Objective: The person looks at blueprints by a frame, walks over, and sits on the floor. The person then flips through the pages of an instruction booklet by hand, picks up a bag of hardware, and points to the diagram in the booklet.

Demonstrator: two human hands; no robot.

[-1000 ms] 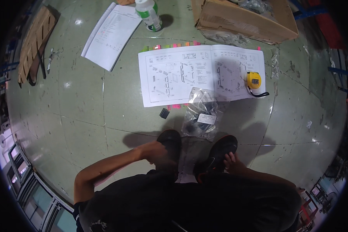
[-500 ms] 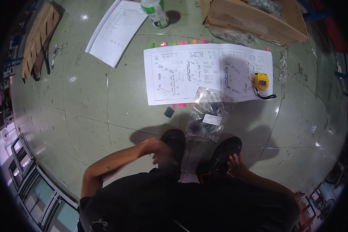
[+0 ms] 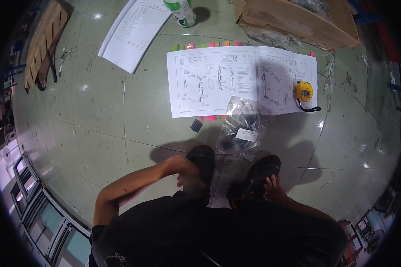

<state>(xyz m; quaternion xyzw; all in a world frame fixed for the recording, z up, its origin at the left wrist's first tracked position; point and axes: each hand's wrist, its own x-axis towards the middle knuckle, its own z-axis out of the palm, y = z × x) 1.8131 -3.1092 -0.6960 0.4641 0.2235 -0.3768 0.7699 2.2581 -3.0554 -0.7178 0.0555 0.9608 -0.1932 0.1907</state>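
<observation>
My left hand (image 3: 189, 178) hangs bent at the wrist beside my left black shoe (image 3: 202, 158). Its fingers are mostly in shadow and hidden, so its grip is unclear. Against the side of my right shoe (image 3: 265, 169) rests my right hand (image 3: 274, 188), fingers apart and holding nothing visible. Just ahead of the shoes lies a clear plastic bag (image 3: 236, 142) with dark parts and a white label. Its top overlaps an open booklet (image 3: 200, 95) of assembly drawings with coloured tabs. A yellow tape measure (image 3: 304, 91) with a black strap sits on the right page.
A small dark block (image 3: 196, 125) lies below the booklet. Farther off are a stack of printed sheets (image 3: 133, 40), a green-and-white canister (image 3: 182, 12) and an open cardboard box (image 3: 294, 24). A slatted wooden pallet (image 3: 44, 44) stands far left; framed panels (image 3: 49, 218) are at lower left.
The view has shifted slightly, so the floor items sit a little higher and farther right. Both hands stay by the shoes, and nothing has been picked up.
</observation>
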